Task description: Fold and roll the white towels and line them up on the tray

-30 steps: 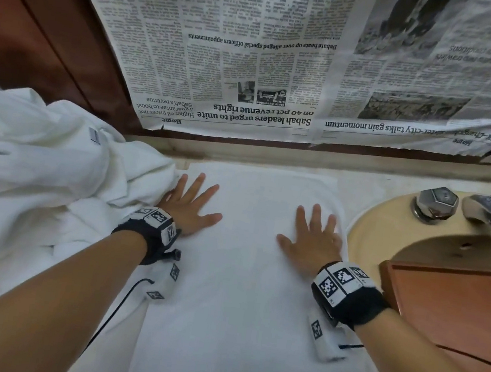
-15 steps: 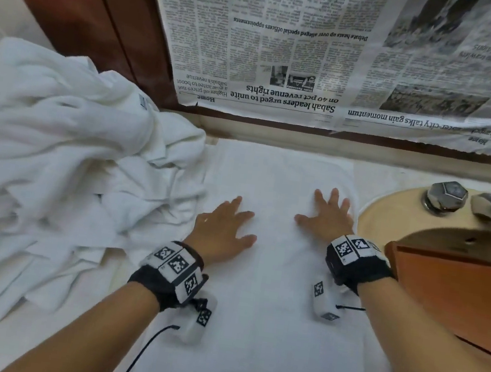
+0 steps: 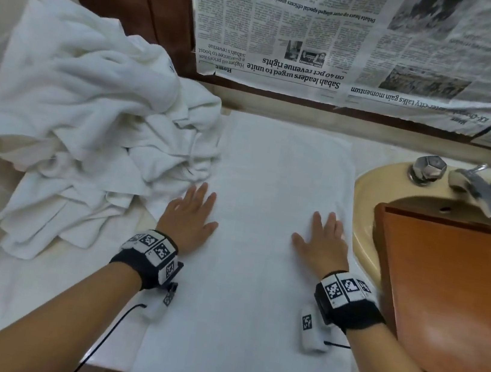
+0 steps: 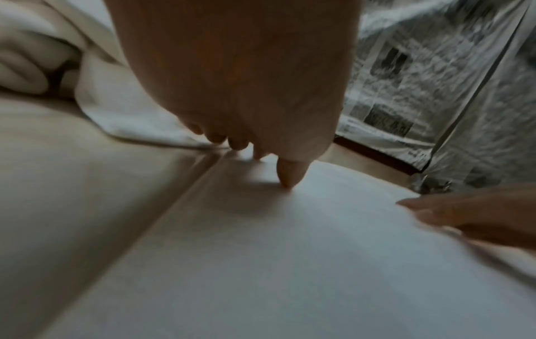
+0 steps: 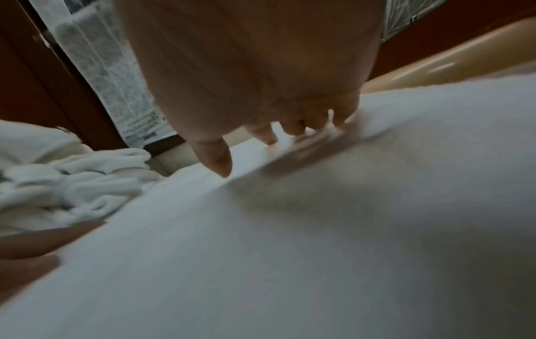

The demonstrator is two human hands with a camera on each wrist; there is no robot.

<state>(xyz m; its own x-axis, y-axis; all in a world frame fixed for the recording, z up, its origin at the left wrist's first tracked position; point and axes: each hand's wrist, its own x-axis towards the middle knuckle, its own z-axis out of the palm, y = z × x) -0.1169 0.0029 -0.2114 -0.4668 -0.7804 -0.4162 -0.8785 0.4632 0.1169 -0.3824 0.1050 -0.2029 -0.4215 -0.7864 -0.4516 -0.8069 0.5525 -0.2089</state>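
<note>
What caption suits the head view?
Both hands, left and right, press flat on a folded white towel beside an empty wooden tray.

A plain white towel (image 3: 260,251) lies beside a heap of white towels (image 3: 87,132); nearby are a reddish-brown wooden tray (image 3: 456,294), a cream basin (image 3: 370,184), black-and-white newsprint (image 3: 321,39) and black wristbands (image 3: 145,263) with checkered markers.

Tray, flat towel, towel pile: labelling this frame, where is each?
tray (image 3: 452,278), head view, bare wooden floor.
flat towel (image 3: 256,282), head view, middle between the hands.
towel pile (image 3: 91,107), head view, crumpled top.
</note>
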